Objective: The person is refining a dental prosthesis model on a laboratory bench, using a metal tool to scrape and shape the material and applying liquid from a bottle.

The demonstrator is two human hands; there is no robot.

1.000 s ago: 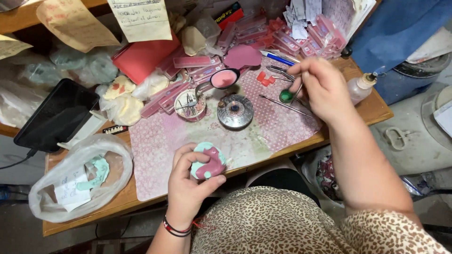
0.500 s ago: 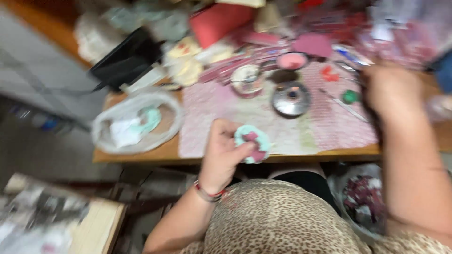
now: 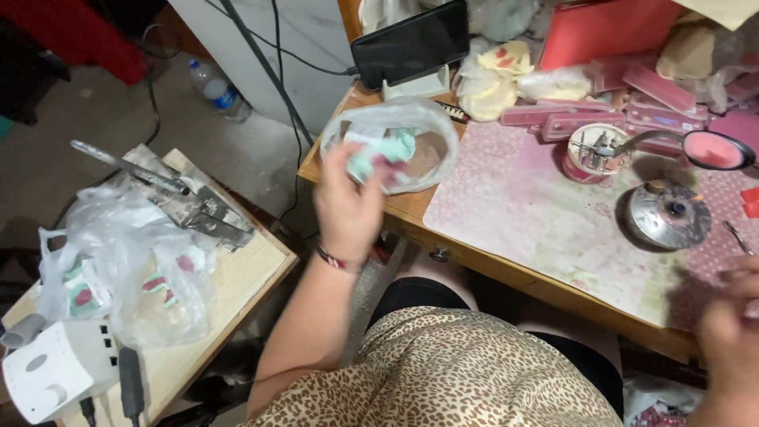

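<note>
My left hand (image 3: 348, 202) is raised at the desk's left corner, gripping a small teal and pink round piece (image 3: 371, 158). It hovers in front of a clear plastic bag (image 3: 419, 119) with an open mouth that lies on the wooden desk (image 3: 411, 207). My right hand (image 3: 731, 328) is blurred at the right edge, near the desk's front edge; whether it holds anything I cannot tell. A round metal lid (image 3: 668, 213) and a small cup of tools (image 3: 594, 152) stand on the pink patterned mat (image 3: 538, 213).
A dark phone (image 3: 411, 35) leans at the back of the desk. Pink boxes (image 3: 632, 99) and cream pieces (image 3: 494, 71) crowd the back. A low side table (image 3: 229, 277) on my left bears plastic bags (image 3: 134, 261), metal tools (image 3: 182, 198) and a white device (image 3: 55, 368).
My head has turned left, bringing the side table into view. My left hand has carried the teal and pink piece from the desk's front up to the plastic bag. My right hand dropped towards the front edge.
</note>
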